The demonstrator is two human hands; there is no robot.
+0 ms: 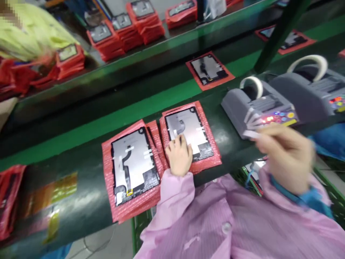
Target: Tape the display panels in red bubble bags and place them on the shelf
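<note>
My left hand [180, 155] rests on a tablet screen panel [198, 135], its fingers apart and their tips near the bent ribbon cable [180, 126]. Small white tape pieces stick to this panel, which lies on red bubble wrap bags [212, 153]. My right hand [287, 153], blurred, pinches a short white tape strip [251, 134] just in front of a grey tape dispenser [258, 104]. More strips hang fanned out on that dispenser's near corner. Left of my left hand lies a second screen panel [137, 154] with a dark ribbon cable, on its own red bags.
A second tape dispenser [309, 82] stands at the right. On the green belt behind lies another panel on red wrap [208, 70]. Amber tape [63, 187] is stuck to the bench at left. Across the belt are red stacks [145, 27] and a person in yellow [35, 30].
</note>
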